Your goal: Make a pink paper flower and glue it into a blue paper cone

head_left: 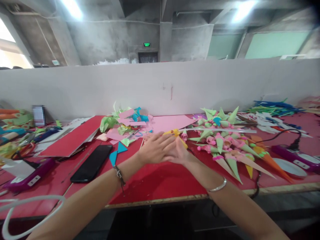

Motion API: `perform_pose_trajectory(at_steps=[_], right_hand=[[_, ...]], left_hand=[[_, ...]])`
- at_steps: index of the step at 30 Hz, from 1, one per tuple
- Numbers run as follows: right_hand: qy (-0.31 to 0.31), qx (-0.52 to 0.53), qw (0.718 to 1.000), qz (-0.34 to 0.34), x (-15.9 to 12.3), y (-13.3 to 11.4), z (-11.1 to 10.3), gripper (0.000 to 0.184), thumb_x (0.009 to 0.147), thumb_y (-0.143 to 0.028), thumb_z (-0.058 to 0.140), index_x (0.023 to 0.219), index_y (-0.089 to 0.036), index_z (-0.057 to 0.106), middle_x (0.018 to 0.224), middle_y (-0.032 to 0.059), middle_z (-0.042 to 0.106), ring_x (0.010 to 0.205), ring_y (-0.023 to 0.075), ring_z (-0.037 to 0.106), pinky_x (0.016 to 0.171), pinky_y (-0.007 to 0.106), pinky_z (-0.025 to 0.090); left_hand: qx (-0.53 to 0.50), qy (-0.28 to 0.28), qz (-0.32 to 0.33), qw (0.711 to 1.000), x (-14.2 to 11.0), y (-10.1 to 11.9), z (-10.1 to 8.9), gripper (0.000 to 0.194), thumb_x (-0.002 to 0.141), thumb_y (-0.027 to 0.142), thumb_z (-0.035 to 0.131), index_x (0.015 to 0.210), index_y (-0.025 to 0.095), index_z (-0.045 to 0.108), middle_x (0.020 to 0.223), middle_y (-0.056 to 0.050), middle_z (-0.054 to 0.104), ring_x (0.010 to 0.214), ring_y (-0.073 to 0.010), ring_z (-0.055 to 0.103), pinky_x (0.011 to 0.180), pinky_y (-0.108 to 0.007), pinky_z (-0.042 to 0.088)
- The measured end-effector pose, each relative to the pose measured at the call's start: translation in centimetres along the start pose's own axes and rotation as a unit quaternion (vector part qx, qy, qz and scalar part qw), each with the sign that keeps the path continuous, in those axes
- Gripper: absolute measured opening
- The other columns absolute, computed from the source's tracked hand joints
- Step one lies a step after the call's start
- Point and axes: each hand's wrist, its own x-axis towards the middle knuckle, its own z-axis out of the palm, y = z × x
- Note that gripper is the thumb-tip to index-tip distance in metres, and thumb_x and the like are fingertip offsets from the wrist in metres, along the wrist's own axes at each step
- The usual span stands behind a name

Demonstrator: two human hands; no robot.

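Red surface (162, 181): stretched across the middle of the frame, and both hands are working just above it, right at centre.
Left hand (156, 148): in from the lower left, dark bracelet (118, 173) on the wrist, fingers nearly straight and close together, laid across the other hand.
Right hand (181, 151): up from the lower right, silver bangle (219, 185) on the forearm, palm against its partner; most of its fingers are covered, so how far they bend I cannot tell.
Between the palms: they are touching, and whether anything is caught in there I cannot tell.
Yellow item (172, 132): centre of the frame, just beyond the fingertips and partly hidden by the hands; its full shape is unclear.
Pink sheet (170, 123): flat behind the hands, with green, pink and blue scraps (130, 118) heaped at its left.
Paper cones (232, 166): a big crowd right of centre, pale green, pink and yellow, a clear stick (225, 130) lying across them.
Orange cone (275, 165): farther right, next to a white dish (290, 166).
Black phone (91, 163): flat at centre left, blue paper triangles (122, 147) just right of it, red board (72, 138) above and to its left.
Purple power strips (42, 173): one at the left, another at the right edge, plugs in both.
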Motion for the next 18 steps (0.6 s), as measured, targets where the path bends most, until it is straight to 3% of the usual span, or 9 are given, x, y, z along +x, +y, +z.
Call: perform_pose_trajectory(at_steps=[2, 3, 5, 7, 12, 16, 18], right_hand=[[-0.036, 0.049, 0.998, 0.007, 0.3, -0.6, 0.0, 0.077, 0.074, -0.066, -0.007, 0.102, -0.024, 0.052, 0.1, 0.0083, 0.057, 0.092, 0.0187, 0.052, 0.074, 0.036, 0.042], [-0.059, 0.093, 0.994, 0.012, 0.5, -1.1, 0.0, 0.08, 0.072, -0.068, -0.009, 0.103, -0.024, 0.051, 0.101, 0.0078, 0.056, 0.094, 0.0184, 0.051, 0.075, 0.036, 0.042], [-0.104, 0.231, 0.967, 0.041, 0.7, -1.8, 0.0, 0.08, 0.068, -0.073, -0.002, 0.1, -0.023, 0.052, 0.101, 0.0072, 0.056, 0.097, 0.0187, 0.05, 0.079, 0.036, 0.041], [-0.112, 0.342, 0.93, 0.074, 0.7, -2.4, 0.0, 0.072, 0.069, -0.074, 0.01, 0.093, -0.022, 0.054, 0.099, 0.0059, 0.057, 0.1, 0.0186, 0.049, 0.081, 0.034, 0.04], [-0.086, 0.432, 0.89, 0.12, 0.2, -2.7, 0.2, 0.06, 0.074, -0.067, 0.023, 0.093, -0.021, 0.057, 0.097, 0.005, 0.06, 0.105, 0.0192, 0.048, 0.086, 0.036, 0.04], [-0.067, 0.452, 0.885, 0.09, 0.3, -2.9, 0.7, 0.051, 0.073, -0.064, 0.033, 0.096, -0.025, 0.056, 0.099, 0.004, 0.06, 0.11, 0.0199, 0.045, 0.091, 0.038, 0.037], [-0.051, 0.454, 0.886, 0.083, 0.3, -2.7, 0.9, 0.046, 0.073, -0.062, 0.039, 0.096, -0.026, 0.056, 0.099, 0.0029, 0.06, 0.112, 0.0197, 0.043, 0.092, 0.039, 0.036]], left_hand=[[0.006, -0.002, -0.045, 0.999, 0.0, -1.6, -0.2, 0.047, 0.086, 0.047, 0.023, 0.118, 0.02, 0.044, 0.116, -0.008, 0.053, 0.114, -0.0221, 0.039, 0.101, -0.042, 0.016], [0.014, 0.007, -0.103, 0.995, 0.0, -2.3, -0.4, 0.042, 0.088, 0.04, 0.023, 0.119, 0.022, 0.043, 0.118, -0.007, 0.052, 0.115, -0.0211, 0.038, 0.102, -0.043, 0.014], [0.023, 0.039, -0.208, 0.977, 0.2, -2.9, -0.7, 0.039, 0.089, 0.032, 0.023, 0.122, 0.023, 0.04, 0.125, -0.006, 0.045, 0.119, -0.0208, 0.035, 0.102, -0.044, 0.012], [0.012, 0.063, -0.25, 0.966, 0.4, -2.2, -0.7, 0.041, 0.088, 0.03, 0.023, 0.125, 0.021, 0.037, 0.13, -0.007, 0.04, 0.122, -0.0207, 0.03, 0.103, -0.043, 0.011], [-0.056, 0.046, -0.152, 0.986, 0.8, 1.2, 0.1, 0.048, 0.086, 0.044, 0.026, 0.125, 0.018, 0.037, 0.129, -0.007, 0.042, 0.124, -0.0211, 0.027, 0.104, -0.041, 0.006], [-0.1, 0.026, -0.172, 0.98, 0.8, 1.6, -0.1, 0.076, 0.07, 0.067, 0.036, 0.125, 0.014, 0.037, 0.128, -0.011, 0.042, 0.122, -0.026, 0.028, 0.103, -0.042, 0.006], [-0.113, 0.02, -0.19, 0.975, 0.7, 1.6, -0.3, 0.082, 0.065, 0.071, 0.039, 0.124, 0.014, 0.036, 0.128, -0.011, 0.042, 0.121, -0.0271, 0.029, 0.103, -0.044, 0.005]])
